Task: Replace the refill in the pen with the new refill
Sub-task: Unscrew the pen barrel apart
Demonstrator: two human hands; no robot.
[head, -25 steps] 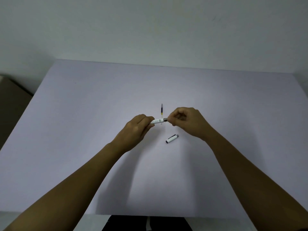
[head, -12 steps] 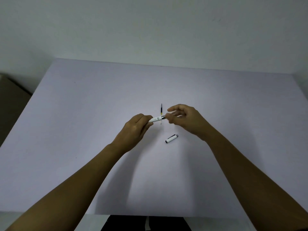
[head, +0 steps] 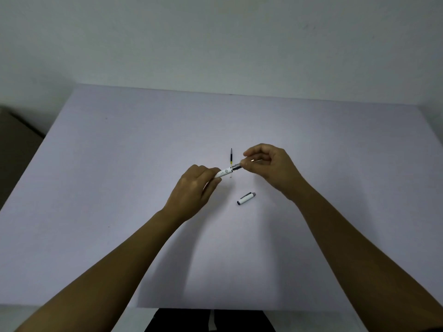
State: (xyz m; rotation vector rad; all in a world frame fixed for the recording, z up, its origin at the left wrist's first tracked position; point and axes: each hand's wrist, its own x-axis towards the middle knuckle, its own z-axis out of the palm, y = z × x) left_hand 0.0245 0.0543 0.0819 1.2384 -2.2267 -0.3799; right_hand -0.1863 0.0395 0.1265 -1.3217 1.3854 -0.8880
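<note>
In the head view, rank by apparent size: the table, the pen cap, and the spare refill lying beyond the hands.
1. Table, by far the largest.
2 and 3. Spare refill and pen cap: not ranked. The refill looks longer but thinner, is partly hidden by the pen, and lies farther away.

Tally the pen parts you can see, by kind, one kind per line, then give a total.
Pen barrel, held between the two hands: 1
Pen cap, lying on the table: 1
Loose refill, lying on the table beyond the barrel: 1
Total: 3
</note>
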